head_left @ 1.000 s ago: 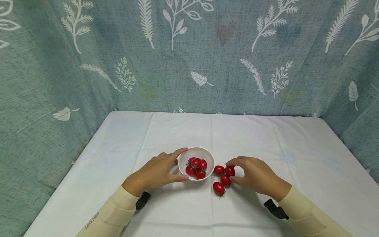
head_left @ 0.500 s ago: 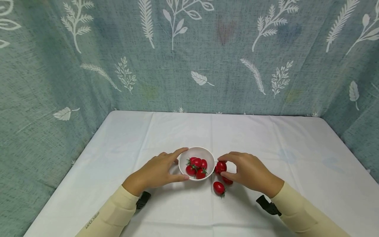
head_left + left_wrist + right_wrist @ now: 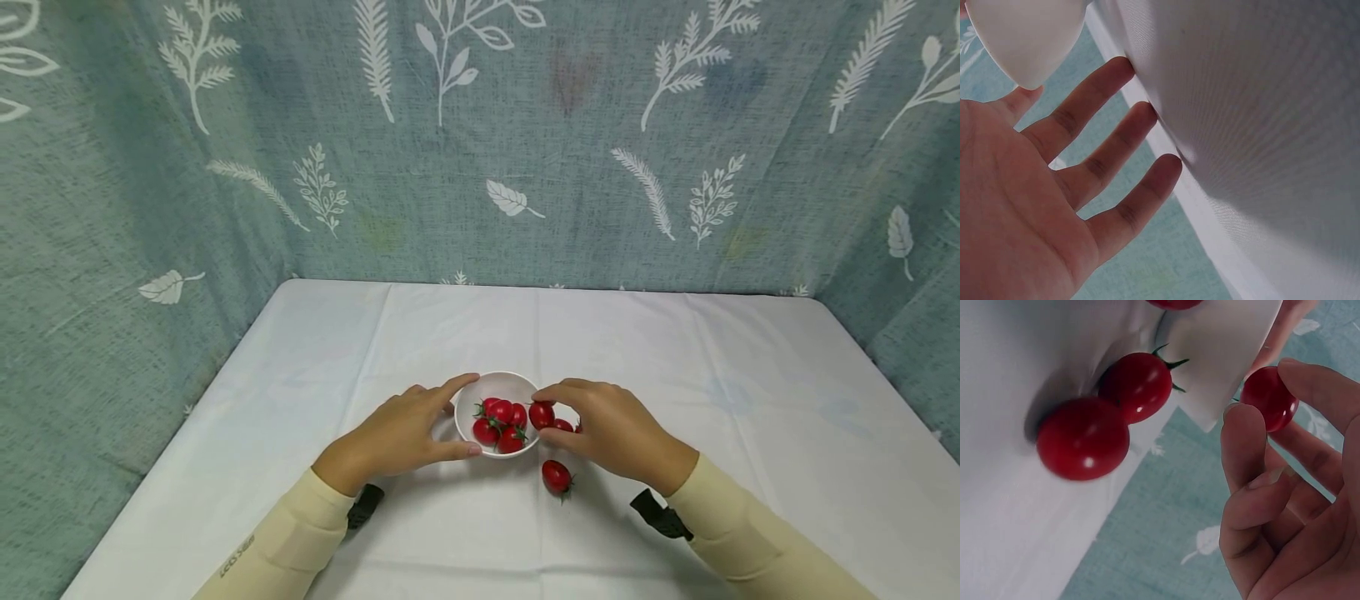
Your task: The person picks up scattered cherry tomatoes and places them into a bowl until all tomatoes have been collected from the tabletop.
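Observation:
In the head view a white bowl holds several cherry tomatoes with green stems. My left hand holds its left side between thumb and index finger. The left wrist view shows the other fingers spread, tips down at the tablecloth. My right hand pinches one cherry tomato between thumb and fingertip at the bowl's right rim. In the right wrist view this held tomato overlaps the bowl's outer wall. Two cherry tomatoes lie on the cloth beside the bowl, partly hidden by my right hand in the head view.
Another loose cherry tomato lies on the white tablecloth in front of the bowl. A blue-green curtain with white leaf prints hangs behind the table and along both sides.
My right hand has lifted one cherry tomato from the loose group and carried it left to the bowl's rim. The left hand and bowl have stayed in place.

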Demonstrator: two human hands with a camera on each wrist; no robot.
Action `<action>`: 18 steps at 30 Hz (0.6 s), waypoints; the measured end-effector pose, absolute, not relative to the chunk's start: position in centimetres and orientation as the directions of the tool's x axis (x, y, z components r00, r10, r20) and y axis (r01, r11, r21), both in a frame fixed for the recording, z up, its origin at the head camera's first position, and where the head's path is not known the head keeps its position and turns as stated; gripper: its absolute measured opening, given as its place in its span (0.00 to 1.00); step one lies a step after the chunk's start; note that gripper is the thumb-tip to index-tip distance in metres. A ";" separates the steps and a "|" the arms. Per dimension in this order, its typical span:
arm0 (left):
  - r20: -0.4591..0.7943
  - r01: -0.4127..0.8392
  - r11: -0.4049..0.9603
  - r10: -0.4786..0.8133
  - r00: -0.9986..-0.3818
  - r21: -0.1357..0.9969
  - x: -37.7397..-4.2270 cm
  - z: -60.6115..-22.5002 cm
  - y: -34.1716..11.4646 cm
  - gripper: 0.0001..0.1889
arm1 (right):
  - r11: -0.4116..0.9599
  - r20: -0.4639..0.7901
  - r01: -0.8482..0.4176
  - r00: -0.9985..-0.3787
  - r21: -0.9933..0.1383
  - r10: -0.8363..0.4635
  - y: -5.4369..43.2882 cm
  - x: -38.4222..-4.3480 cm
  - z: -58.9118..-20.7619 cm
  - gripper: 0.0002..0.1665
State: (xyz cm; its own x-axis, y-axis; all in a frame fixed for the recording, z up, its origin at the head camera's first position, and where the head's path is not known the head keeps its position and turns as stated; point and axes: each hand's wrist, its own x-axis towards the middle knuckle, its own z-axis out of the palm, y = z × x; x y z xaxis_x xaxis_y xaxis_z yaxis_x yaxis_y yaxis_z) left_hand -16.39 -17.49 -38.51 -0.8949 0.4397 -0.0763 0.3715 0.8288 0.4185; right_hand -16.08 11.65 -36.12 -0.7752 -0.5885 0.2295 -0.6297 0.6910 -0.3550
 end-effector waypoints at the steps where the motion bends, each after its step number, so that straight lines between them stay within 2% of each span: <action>1: -0.076 0.372 0.829 0.440 -0.895 0.417 -16.4 -38.5 -17.5 0.49 | 0.690 0.230 -0.631 -0.774 -0.356 -0.590 11.5 -16.1 -36.1 0.25; 18: -0.071 0.380 0.828 0.445 -0.893 0.413 -16.4 -38.6 -17.6 0.49 | 0.724 0.152 -0.587 -0.804 -0.364 -0.575 9.9 -17.0 -36.7 0.26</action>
